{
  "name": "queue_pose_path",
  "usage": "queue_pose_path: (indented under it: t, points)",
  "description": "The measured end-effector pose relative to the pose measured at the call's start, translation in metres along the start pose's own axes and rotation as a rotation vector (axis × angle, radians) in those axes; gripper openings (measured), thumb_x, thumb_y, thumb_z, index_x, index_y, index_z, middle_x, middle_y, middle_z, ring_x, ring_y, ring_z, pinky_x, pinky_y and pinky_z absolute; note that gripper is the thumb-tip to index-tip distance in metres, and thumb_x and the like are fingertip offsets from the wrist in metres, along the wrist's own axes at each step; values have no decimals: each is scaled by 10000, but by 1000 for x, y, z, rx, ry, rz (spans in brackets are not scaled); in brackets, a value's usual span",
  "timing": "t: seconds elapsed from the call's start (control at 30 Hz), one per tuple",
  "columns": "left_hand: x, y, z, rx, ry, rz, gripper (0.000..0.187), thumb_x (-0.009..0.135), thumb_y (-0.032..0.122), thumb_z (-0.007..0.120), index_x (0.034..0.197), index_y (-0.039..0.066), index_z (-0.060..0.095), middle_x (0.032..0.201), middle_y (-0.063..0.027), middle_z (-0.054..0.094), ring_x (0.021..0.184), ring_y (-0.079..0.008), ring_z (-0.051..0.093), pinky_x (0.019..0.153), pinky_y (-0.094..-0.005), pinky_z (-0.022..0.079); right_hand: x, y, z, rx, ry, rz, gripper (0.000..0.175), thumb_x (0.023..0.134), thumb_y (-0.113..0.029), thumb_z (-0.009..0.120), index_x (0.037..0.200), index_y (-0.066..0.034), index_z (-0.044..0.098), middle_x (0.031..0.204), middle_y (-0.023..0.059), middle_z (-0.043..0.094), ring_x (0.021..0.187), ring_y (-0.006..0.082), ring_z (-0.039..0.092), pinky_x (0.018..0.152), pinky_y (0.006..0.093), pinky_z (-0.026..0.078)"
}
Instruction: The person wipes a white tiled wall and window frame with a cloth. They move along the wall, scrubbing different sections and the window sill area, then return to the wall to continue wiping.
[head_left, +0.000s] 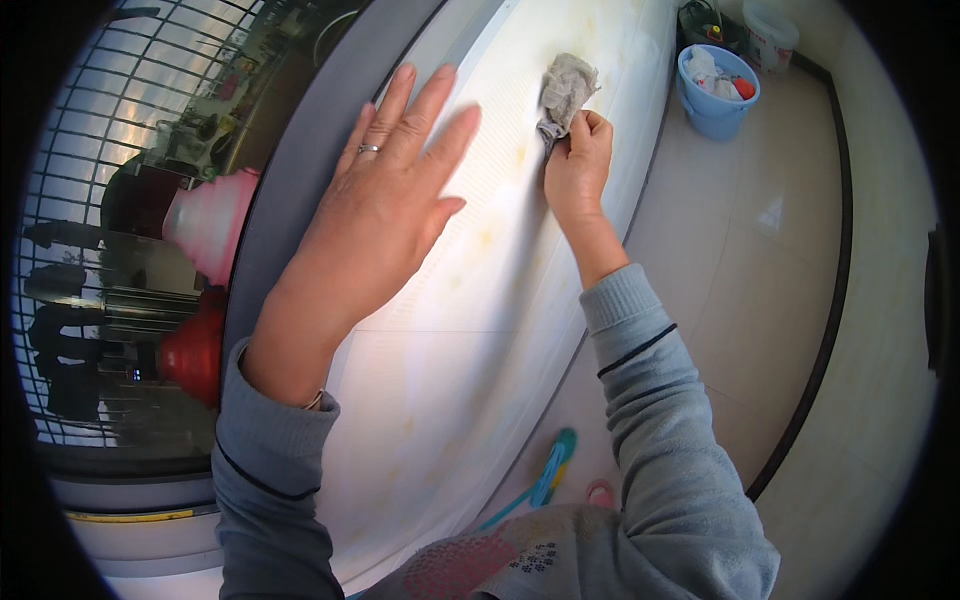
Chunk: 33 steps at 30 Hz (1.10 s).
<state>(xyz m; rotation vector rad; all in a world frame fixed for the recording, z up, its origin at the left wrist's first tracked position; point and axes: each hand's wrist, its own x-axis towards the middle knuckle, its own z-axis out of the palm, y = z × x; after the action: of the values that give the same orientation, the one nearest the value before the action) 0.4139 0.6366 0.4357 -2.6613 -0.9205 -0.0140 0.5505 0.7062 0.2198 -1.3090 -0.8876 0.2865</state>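
My right hand (581, 165) pinches one end of a crumpled grey cloth (568, 90). The cloth's bunched part spreads beyond my fingers, over a pale tiled surface (450, 375) with faint yellowish spots. To the left, my left hand (397, 172) holds nothing; its fingers are apart and its back faces the camera. It is over the left side of the pale surface, beside the grey window frame (307, 135). Whether its palm touches anything cannot be told. A ring is on one of its fingers.
Left of the frame, window glass shows a barred grille, a pink container (214, 225) and a red one (196, 349). On the floor at upper right are a blue bucket (718, 112) holding cloths or bags, and a white bucket (770, 37). A turquoise-handled tool (547, 472) lies low at centre.
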Motion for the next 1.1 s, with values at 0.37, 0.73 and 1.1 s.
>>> queue_pose_path:
  t: [0.37,0.73,1.1]
  points:
    - [-3,5,-16,55,-212,219,416,707,96,757,1111,34,680,1294,-49,618,1327,-229,482,1175,-504,273,-327,12,-57,447,-415,548,329,884,-87,600,1182,53,580,1258,218,523,1154,325,496,1018,382,393]
    - [6,7,-20,63,-230,262,345,747,102,733,1081,24,690,1252,-72,643,1313,-264,498,1166,-539,256,-114,99,-15,-158,-152,195,340,779,101,534,1117,66,546,1164,251,515,1028,418,522,937,427,436]
    - [2,3,-16,33,-202,250,296,767,79,720,1059,33,700,1225,-78,656,1293,-270,515,1166,-541,256,-243,25,-52,-18,-400,165,524,737,121,513,1257,66,510,1253,295,490,1164,458,467,1038,481,382]
